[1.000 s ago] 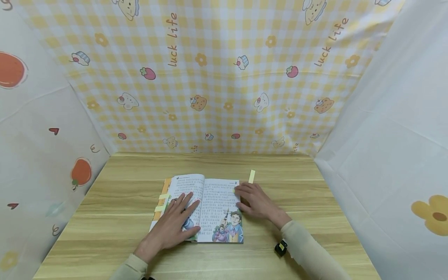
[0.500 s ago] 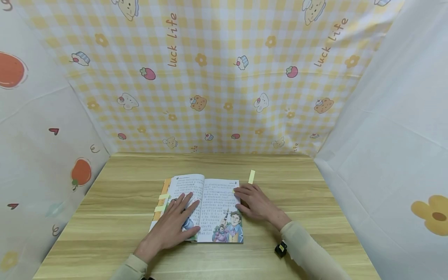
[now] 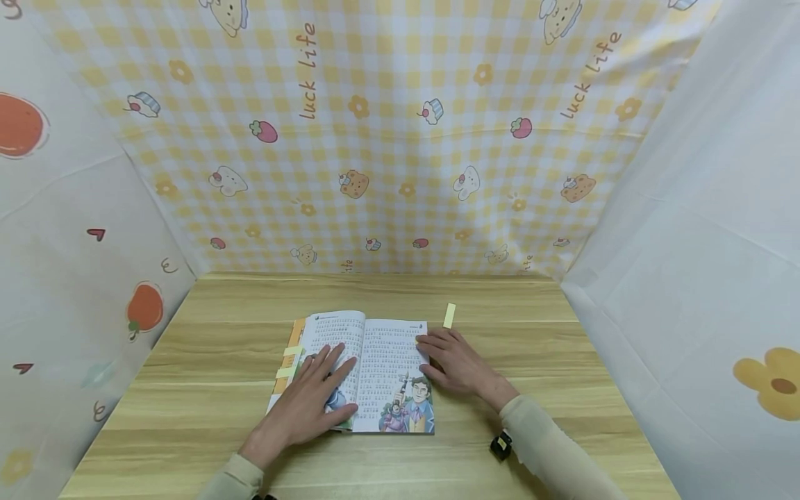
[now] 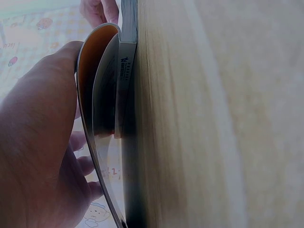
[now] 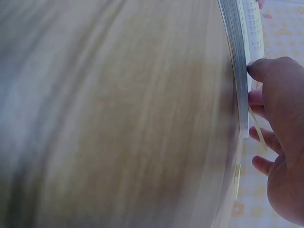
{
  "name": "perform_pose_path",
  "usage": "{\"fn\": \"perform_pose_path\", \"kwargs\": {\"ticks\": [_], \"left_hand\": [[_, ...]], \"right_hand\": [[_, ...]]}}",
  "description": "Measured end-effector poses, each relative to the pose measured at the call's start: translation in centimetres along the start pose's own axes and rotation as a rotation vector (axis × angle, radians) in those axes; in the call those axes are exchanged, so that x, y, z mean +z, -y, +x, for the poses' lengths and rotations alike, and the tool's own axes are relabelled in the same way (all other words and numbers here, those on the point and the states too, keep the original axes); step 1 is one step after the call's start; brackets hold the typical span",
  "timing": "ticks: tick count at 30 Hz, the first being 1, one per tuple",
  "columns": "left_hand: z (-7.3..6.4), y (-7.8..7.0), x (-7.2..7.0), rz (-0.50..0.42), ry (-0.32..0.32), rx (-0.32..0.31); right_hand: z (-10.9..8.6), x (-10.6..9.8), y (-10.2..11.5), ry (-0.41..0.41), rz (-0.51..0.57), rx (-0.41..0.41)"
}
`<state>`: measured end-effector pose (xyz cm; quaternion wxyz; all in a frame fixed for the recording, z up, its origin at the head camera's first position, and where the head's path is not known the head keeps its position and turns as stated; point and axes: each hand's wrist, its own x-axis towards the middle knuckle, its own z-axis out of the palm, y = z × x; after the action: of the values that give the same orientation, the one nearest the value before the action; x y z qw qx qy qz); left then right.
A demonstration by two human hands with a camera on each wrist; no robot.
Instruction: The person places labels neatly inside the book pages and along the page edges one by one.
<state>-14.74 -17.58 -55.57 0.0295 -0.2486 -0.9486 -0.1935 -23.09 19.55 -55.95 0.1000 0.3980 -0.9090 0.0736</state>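
An open book (image 3: 387,368) with printed text and colour drawings lies on the table. My left hand (image 3: 303,410) rests spread on its left page, fingers straight; in the left wrist view the orange-lined cover (image 4: 95,45) bows up beneath that palm. At the right page's outer edge, my right hand (image 3: 459,362) touches the paper with its fingertips. A narrow pale yellow sticky tab (image 5: 257,127) sticks out from under those fingers, largely hidden by them in the head view. Thumb and forefinger sit apart on the page edge.
Another yellow strip (image 3: 449,316) lies on the table (image 3: 519,319) just beyond the right hand. Two yellow tabs, an upper one (image 3: 292,351) and a lower one (image 3: 285,373), project from the book's left side. Patterned cloth (image 3: 387,153) hangs behind.
My right hand has slid very slightly left along the page edge. The left hand, book and loose strip stay where they were.
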Motion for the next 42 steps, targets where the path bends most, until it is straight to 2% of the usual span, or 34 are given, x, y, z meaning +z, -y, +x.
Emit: {"fn": "perform_pose_path", "kwargs": {"ticks": [24,35,42], "left_hand": [[0.04,0.01,-0.03,-0.003,0.01,-0.002],[-0.05,0.0,-0.06,-0.001,0.009,-0.003],[-0.02,-0.09,-0.05,0.002,0.004,0.001]], "right_hand": [[0.26,0.19,0.29,0.028,-0.098,-0.016],[0.48,-0.17,0.43,0.168,-0.052,0.092],[0.54,-0.41,0.73,0.211,-0.06,0.107]]}}
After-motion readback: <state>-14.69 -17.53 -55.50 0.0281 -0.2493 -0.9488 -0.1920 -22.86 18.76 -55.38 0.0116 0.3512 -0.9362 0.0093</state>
